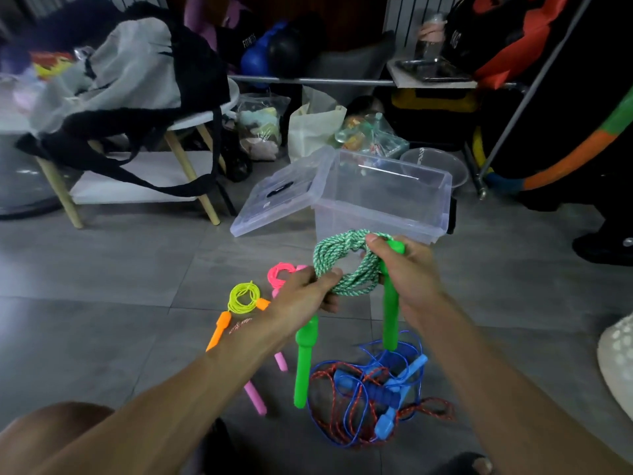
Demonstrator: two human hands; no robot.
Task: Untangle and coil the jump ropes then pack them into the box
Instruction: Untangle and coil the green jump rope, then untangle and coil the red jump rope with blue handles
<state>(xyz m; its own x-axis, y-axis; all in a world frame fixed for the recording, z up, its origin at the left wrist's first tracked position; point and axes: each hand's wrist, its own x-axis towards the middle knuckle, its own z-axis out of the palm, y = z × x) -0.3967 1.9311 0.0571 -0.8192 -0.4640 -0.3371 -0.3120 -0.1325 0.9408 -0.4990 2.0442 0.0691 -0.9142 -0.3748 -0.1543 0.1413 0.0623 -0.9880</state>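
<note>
Both hands, left [310,289] and right [407,272], clamp the coiled green rope [346,265] so its loops cannot spring apart, handles dangling; open box [383,197] waits just behind; yellow rope [243,298] coiled on floor, blue tangle [370,389] unsorted

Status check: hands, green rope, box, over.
Both hands, left and right, grip green rope coil. Clear box open, empty. Blue-red tangle still on floor.
</note>
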